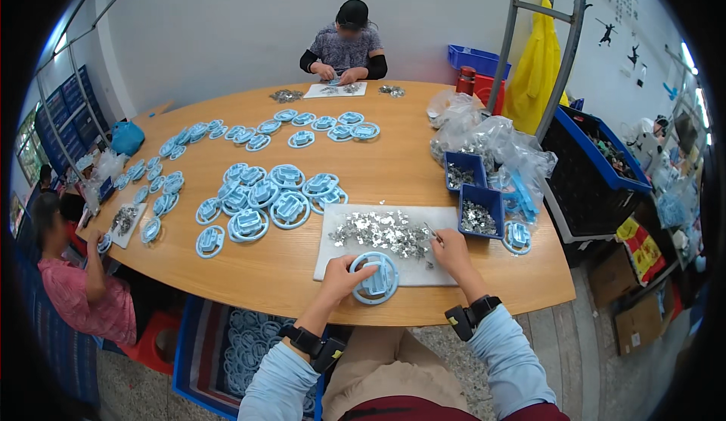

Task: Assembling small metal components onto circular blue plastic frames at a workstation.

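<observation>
My left hand grips a light-blue round plastic part at the near edge of a white board. Its thumb lies across the part's raised centre. My right hand is closed on thin metal tweezers, whose tips point at a spread of small silver metal pieces on the board. Whether the tips pinch a piece is too small to tell. Beyond my left hand lie several more light-blue round parts, some stacked. One more such part rests right of the board.
Two blue bins of metal pieces stand beside the board, near clear plastic bags. Below the table's left side is a crate of blue parts. Co-workers sit across and at left. A metal frame rises at right.
</observation>
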